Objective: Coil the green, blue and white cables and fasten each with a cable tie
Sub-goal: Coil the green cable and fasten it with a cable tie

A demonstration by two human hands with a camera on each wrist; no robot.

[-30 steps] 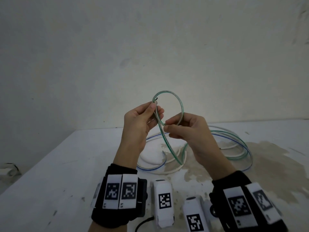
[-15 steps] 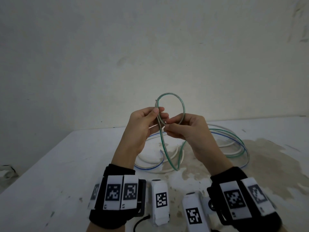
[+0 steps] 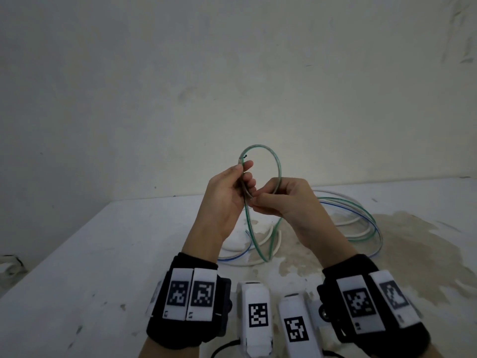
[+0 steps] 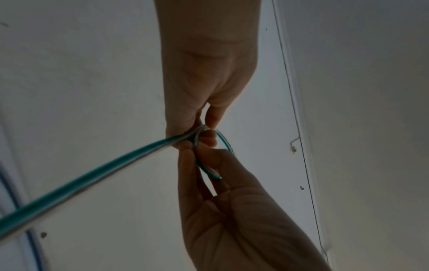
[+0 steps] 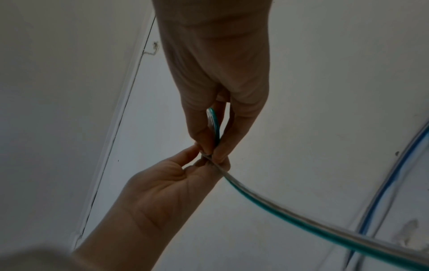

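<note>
Both hands hold the green cable (image 3: 277, 161) up above the table, bent into one small loop. My left hand (image 3: 244, 177) pinches the loop's left side near the cable's cut end, thumb on top. My right hand (image 3: 260, 200) pinches the crossing strand just right of it, fingertips almost touching the left hand's. In the left wrist view the green cable (image 4: 97, 176) runs from the pinch down to the left. In the right wrist view the green cable (image 5: 290, 216) trails down right. The blue cable (image 3: 375, 228) and white cable (image 3: 275, 244) lie loose on the table behind. No cable tie shows.
The white table (image 3: 103, 254) has a stained patch at the right and meets a plain wall at the back. Two white tagged blocks (image 3: 256, 313) stand at the near edge between my wrists. The table's left edge drops off to the floor.
My hands have drawn closer together and the right hand's pinch has moved in beside the left's. The green loop has tightened slightly and stands a bit higher.
</note>
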